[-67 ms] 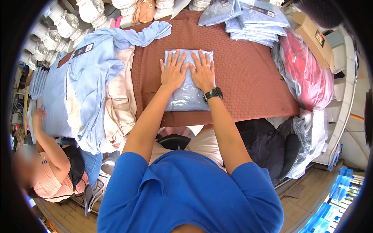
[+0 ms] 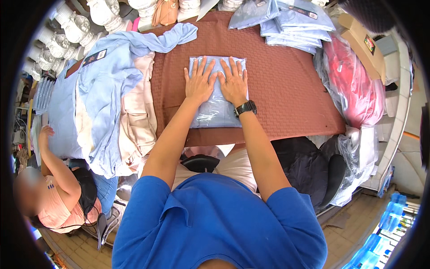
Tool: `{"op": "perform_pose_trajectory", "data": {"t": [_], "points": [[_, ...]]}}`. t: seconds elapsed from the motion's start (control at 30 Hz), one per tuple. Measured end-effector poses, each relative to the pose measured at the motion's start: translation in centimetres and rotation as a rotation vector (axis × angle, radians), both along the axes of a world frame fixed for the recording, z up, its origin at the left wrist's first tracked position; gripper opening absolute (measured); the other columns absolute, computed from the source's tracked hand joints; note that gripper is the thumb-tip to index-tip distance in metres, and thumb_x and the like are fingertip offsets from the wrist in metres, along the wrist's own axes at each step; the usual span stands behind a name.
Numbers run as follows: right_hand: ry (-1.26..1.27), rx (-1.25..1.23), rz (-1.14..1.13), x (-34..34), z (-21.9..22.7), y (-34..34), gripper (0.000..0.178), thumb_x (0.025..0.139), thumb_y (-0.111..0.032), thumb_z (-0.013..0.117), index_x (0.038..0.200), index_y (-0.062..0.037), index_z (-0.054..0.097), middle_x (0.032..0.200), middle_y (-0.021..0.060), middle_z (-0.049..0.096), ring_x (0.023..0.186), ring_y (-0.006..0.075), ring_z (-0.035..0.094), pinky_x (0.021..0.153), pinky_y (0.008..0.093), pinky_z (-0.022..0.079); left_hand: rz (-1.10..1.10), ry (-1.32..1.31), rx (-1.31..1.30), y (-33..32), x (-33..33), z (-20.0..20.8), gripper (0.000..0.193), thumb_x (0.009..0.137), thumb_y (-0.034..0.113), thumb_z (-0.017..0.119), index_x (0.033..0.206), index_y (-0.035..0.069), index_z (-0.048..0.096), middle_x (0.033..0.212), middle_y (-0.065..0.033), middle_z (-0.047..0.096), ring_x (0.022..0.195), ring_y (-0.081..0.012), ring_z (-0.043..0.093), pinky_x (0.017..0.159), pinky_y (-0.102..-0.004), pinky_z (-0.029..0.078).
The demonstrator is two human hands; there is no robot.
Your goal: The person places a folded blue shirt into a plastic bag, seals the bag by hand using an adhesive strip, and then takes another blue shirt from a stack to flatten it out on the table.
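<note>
A folded light-blue garment in a clear plastic bag point(image 2: 215, 112) lies flat on the brown table cover point(image 2: 286, 94) in front of me. My left hand point(image 2: 200, 83) rests palm down on its upper left part, fingers spread. Beside it, my right hand point(image 2: 233, 85) presses flat on the upper right part, fingers also apart and a black watch on the wrist. The two thumbs nearly meet over the middle of the bag. Glare covers the bag's near end.
Loose light-blue shirts point(image 2: 107, 85) and beige clothing point(image 2: 139, 107) are heaped at left. Bagged blue garments point(image 2: 293, 27) are stacked at far right, near a red bagged bundle point(image 2: 351, 80) and a cardboard box point(image 2: 363, 45). White balusters point(image 2: 105, 13) line the back. Another person point(image 2: 67, 197) sits at left.
</note>
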State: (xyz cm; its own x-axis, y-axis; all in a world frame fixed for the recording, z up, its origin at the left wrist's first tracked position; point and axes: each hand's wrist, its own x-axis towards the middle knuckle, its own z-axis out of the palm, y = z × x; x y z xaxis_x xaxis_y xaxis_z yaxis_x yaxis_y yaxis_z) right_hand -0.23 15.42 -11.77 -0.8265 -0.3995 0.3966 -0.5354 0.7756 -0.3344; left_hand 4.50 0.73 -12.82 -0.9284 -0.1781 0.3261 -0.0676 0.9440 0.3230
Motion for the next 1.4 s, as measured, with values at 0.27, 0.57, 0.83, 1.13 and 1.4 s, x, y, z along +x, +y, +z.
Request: {"op": "perform_pose_trajectory", "data": {"t": [0.27, 0.57, 0.83, 1.13, 1.4], "points": [[0.01, 0.011, -0.009, 0.1, 0.4, 0.0, 0.05, 0.101, -0.039, 0.048, 0.149, -0.0252, 0.047, 0.159, 0.0101, 0.038, 0.147, 0.0366, 0.032, 0.118, 0.0597, 0.023, 0.002, -0.016, 0.037, 0.2, 0.2, 0.3, 0.053, 0.105, 0.049, 0.037, 0.156, 0.034, 0.036, 0.167, -0.0023, 0.024, 0.155, -0.03, 0.016, 0.12, -0.0652, 0.011], [0.026, 0.013, 0.021, 3.1, 1.6, 0.7, 0.051, 0.101, -0.036, 0.05, 0.15, -0.0253, 0.047, 0.163, 0.0123, 0.03, 0.15, 0.0425, 0.023, 0.118, 0.0656, 0.017, -0.094, 0.08, 0.022, 0.6, 0.7, 2.2, 0.051, 0.107, 0.04, 0.036, 0.157, 0.03, 0.036, 0.167, -0.0057, 0.024, 0.153, -0.0427, 0.013, 0.116, -0.0722, 0.01], [0.045, 0.011, -0.011, 4.2, 0.2, 0.9, 0.051, 0.099, -0.035, 0.05, 0.149, -0.0264, 0.048, 0.161, 0.0094, 0.035, 0.148, 0.0414, 0.03, 0.117, 0.0625, 0.022, -0.078, 0.039, 0.028, 1.9, 1.7, 0.7, 0.05, 0.107, 0.039, 0.034, 0.156, 0.032, 0.035, 0.166, -0.0021, 0.025, 0.153, -0.0394, 0.016, 0.12, -0.0646, 0.011], [-0.119, -0.037, 0.019, 3.2, 0.7, 1.2, 0.051, 0.099, -0.037, 0.05, 0.149, -0.0257, 0.049, 0.159, 0.0095, 0.038, 0.147, 0.0407, 0.03, 0.116, 0.0638, 0.022, -0.092, -0.038, 0.079, 1.0, 1.2, 0.6, 0.05, 0.106, 0.041, 0.038, 0.155, 0.03, 0.038, 0.165, -0.0029, 0.028, 0.153, -0.038, 0.018, 0.119, -0.0652, 0.011], [-0.052, 0.011, -0.033, -3.1, 0.7, 1.9, 0.06, 0.103, -0.051, 0.043, 0.151, -0.015, 0.044, 0.161, 0.0087, 0.036, 0.15, 0.0365, 0.026, 0.121, 0.0598, 0.016, -0.017, -0.098, 0.036, -2.6, -1.2, 0.4, 0.06, 0.106, 0.052, 0.032, 0.159, 0.025, 0.031, 0.168, -0.0019, 0.021, 0.155, -0.033, 0.013, 0.122, -0.0633, 0.007]]}}
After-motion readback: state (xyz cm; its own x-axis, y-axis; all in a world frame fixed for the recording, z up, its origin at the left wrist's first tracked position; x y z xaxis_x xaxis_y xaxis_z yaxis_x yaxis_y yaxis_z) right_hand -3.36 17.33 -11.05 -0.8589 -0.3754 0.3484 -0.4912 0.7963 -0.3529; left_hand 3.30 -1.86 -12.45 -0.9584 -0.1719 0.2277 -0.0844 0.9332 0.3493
